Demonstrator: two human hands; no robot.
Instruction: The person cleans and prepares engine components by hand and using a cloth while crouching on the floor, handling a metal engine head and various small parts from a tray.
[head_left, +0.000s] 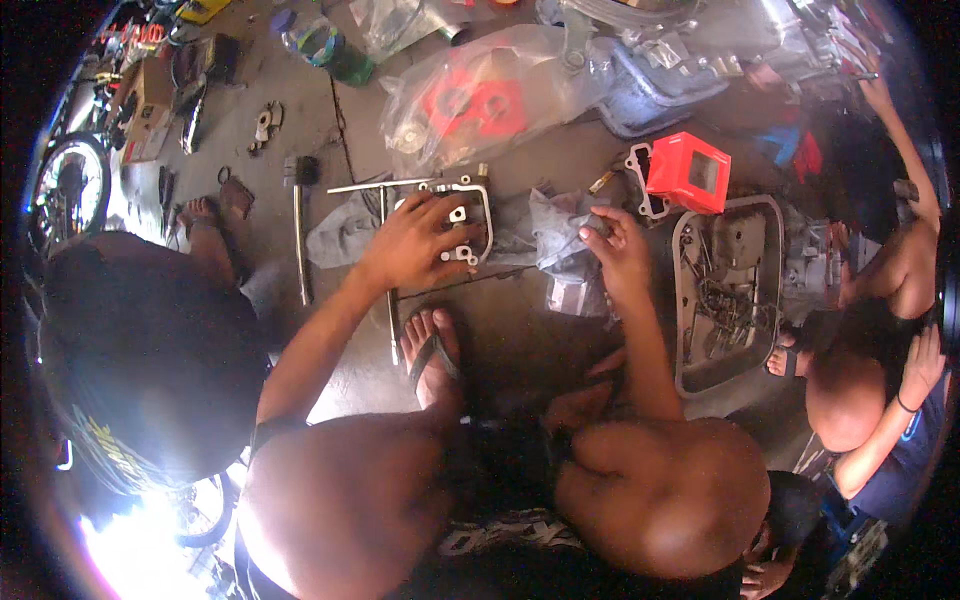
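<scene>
My left hand [430, 235] grips a silvery metal engine part [484, 195] from above, fingers spread over it and hiding much of it. The part has a flat rim and bolt holes, and a grey cloth [345, 230] lies beside and partly beneath it. Against its left side, partly under my wrist, is a long T-handle wrench [392, 320]. To the right, my right hand [618, 250] pinches a crumpled grey rag [560, 230] between thumb and fingers. Just below that rag sits a small clear-wrapped packet [568, 296].
A hammer [301, 230] lies at left. Right are a red box [690, 172], a gasket [640, 180] and a metal tray [680, 340] of bolts. Beyond lie a plastic bag [540, 80], a blue tray [650, 95] and a bottle [335, 50]. People crouch on both sides.
</scene>
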